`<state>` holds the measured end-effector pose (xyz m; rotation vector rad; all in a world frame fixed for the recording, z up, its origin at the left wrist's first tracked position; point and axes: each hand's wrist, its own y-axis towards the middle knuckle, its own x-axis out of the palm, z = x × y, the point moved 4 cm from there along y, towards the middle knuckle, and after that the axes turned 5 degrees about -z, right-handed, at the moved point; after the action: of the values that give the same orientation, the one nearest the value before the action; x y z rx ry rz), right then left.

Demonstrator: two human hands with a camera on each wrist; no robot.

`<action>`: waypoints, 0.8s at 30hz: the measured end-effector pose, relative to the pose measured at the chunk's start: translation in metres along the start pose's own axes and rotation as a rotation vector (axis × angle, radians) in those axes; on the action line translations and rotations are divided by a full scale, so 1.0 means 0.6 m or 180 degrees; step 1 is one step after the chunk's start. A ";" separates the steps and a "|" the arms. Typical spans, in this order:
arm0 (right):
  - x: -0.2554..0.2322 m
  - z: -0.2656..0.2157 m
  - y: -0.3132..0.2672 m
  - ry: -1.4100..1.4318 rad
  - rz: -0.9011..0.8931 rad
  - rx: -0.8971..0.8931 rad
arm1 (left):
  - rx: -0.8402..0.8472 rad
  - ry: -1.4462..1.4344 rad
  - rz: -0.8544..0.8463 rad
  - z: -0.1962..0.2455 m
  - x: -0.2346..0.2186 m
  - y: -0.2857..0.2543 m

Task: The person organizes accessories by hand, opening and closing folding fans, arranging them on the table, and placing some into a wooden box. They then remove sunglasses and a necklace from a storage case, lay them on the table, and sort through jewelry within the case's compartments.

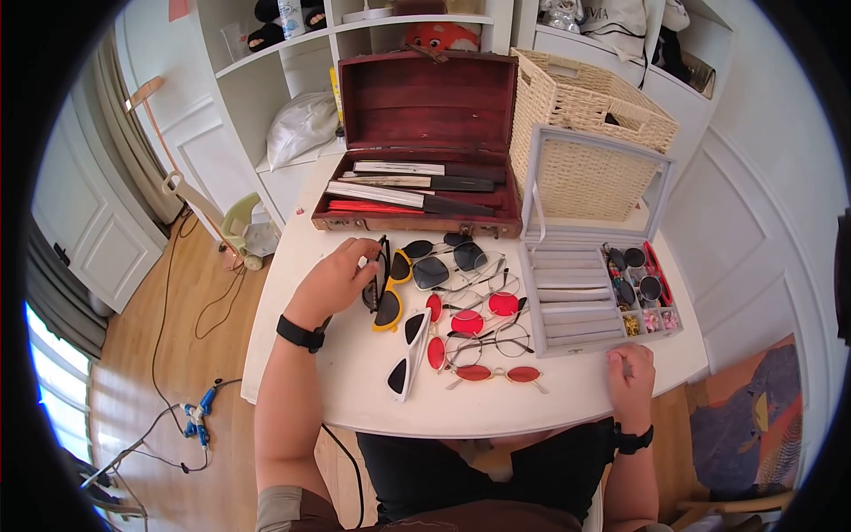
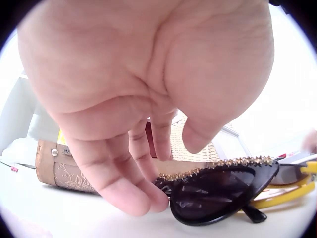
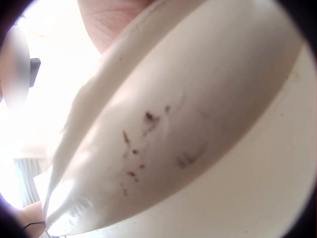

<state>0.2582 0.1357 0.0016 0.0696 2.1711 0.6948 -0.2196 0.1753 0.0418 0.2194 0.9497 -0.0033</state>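
Observation:
Black cat-eye sunglasses (image 2: 213, 193) with a gold-studded brow stand at the left of the glasses on the table. My left hand (image 1: 341, 279) is over them; in the left wrist view its bent fingers (image 2: 131, 196) reach the frame's near end, and the thumb is apart from them. Yellow-framed sunglasses (image 1: 387, 310) lie just right of the black pair, with white-framed ones (image 1: 409, 355) in front. Several metal-framed pairs with dark, clear or red lenses (image 1: 466, 322) lie further right. My right hand (image 1: 629, 381) rests loosely curled at the front table edge, holding nothing visible.
An open dark red case (image 1: 425, 106) holding folded fans (image 1: 390, 197) stands at the back. Right of the glasses is an open grey display box (image 1: 572, 306) with padded rows, dark lenses and small trinkets. Behind it stands a woven basket (image 1: 576, 133). The table edge (image 1: 443, 430) curves before my body.

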 end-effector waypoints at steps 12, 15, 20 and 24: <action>0.006 0.006 -0.003 -0.0052 0.0086 -0.0095 | -0.0005 0.0184 -0.0103 -0.020 0.006 0.004; -0.002 -0.001 -0.002 -0.0058 0.0080 -0.0121 | 0.0112 -0.0069 -0.0127 -0.032 0.011 0.009; -0.006 0.001 0.001 -0.0006 0.0189 -0.0288 | 0.0092 -0.0167 -0.0146 -0.012 0.009 0.008; -0.010 0.008 -0.004 0.0315 0.0439 0.0136 | 0.0069 -0.0154 -0.0107 -0.019 0.012 0.010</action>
<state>0.2661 0.1345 0.0021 0.2132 2.2926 0.7434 -0.2239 0.1841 0.0308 0.2225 0.9053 -0.0498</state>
